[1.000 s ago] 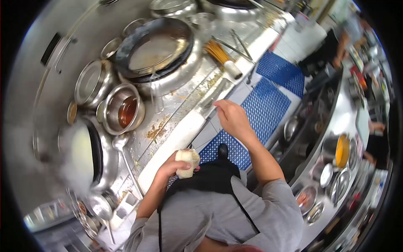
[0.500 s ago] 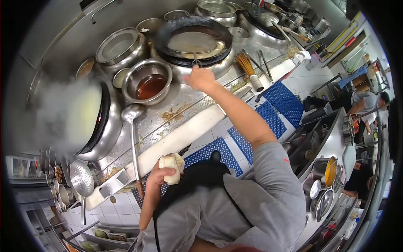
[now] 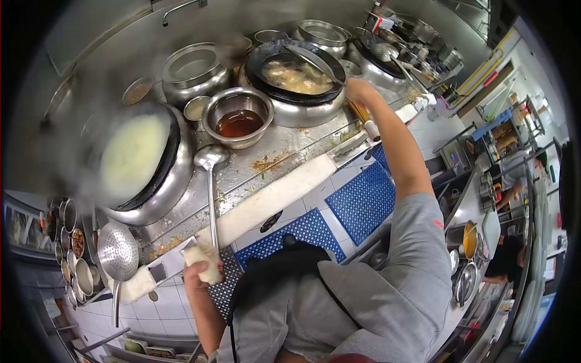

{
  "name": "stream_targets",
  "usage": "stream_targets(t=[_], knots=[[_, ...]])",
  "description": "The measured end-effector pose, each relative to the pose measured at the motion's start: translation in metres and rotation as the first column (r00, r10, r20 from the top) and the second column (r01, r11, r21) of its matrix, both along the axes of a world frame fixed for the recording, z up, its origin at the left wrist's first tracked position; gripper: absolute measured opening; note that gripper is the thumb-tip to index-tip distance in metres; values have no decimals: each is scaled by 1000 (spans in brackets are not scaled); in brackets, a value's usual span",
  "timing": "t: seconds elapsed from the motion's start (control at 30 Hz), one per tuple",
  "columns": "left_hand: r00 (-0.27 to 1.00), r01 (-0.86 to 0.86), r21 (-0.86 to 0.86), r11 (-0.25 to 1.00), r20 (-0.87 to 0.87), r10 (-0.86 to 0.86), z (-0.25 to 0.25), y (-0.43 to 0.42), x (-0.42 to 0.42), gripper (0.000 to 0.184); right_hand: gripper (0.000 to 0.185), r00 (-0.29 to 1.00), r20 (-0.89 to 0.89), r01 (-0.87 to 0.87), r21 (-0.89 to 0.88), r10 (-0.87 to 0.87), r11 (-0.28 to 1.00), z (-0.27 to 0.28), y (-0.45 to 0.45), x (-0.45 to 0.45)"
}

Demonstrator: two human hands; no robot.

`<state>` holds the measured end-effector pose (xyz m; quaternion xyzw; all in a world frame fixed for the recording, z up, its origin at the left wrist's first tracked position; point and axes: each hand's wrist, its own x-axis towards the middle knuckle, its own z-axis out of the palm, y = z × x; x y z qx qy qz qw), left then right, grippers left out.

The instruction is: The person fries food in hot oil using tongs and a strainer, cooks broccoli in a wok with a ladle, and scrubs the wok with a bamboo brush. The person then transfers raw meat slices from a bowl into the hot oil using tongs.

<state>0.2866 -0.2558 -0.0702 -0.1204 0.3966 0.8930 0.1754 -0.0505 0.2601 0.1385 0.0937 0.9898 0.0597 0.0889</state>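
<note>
Strainer (image 3: 118, 251): round perforated steel. Left hand (image 3: 196, 279): fingers wrapped on folded cream cloth (image 3: 204, 264), soft lumpy wad, by the counter's front edge. Ladle (image 3: 212, 156): smooth steel, long handle toward cloth. Bowl (image 3: 218, 126): polished steel, red-brown liquid. Wok (image 3: 287, 95): blackened, pale pieces in liquid. Skimmer (image 3: 307, 57) tilted above it, long axis upper-left to lower-right, handle end at right hand (image 3: 361, 91), fingers closed on it, tips hidden.

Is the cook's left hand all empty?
No, the left hand is closed around a pale, bunched-up cloth.
</note>
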Motion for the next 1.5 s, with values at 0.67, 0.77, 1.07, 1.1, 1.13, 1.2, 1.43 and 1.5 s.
stream_targets(t=[0.67, 0.77, 1.07, 1.1, 1.13, 1.2, 1.43, 1.5], knots=[[994, -75, -61, 995, 71, 79, 13, 45, -2, 71, 13, 952, 187, 93, -932, -244, -350, -119, -4, 35], [993, -89, -48, 995, 71, 92, 18, 50, 1, 71, 17, 970, 24, 22, -1000, -241, -10, -95, -7, 57], [997, 66, -43, 997, 38, -65, 31, 60, -5, 75, 54, 868, -495, -293, -454, 35, 841, -67, -47, 29], [997, 75, -48, 996, 28, -74, 39, 63, -5, 75, 57, 838, -538, -332, -367, 92, 869, -64, -51, 25], [995, 91, -46, 995, 33, -89, 42, 65, -4, 75, 61, 803, -576, -365, -276, 152, 889, -62, -54, 23], [992, 123, -43, 992, 44, -121, 45, 65, -5, 75, 60, 848, -526, -297, -355, 73, 886, -45, -67, 24], [983, 184, 50, 982, 6, -185, 21, 58, -6, 73, 61, 907, -403, -147, -583, -127, 799, -45, -85, 22], [982, 185, 59, 981, 11, -186, 16, 56, -6, 72, 62, 940, -302, -97, -684, -160, 723, -73, -78, 15]])
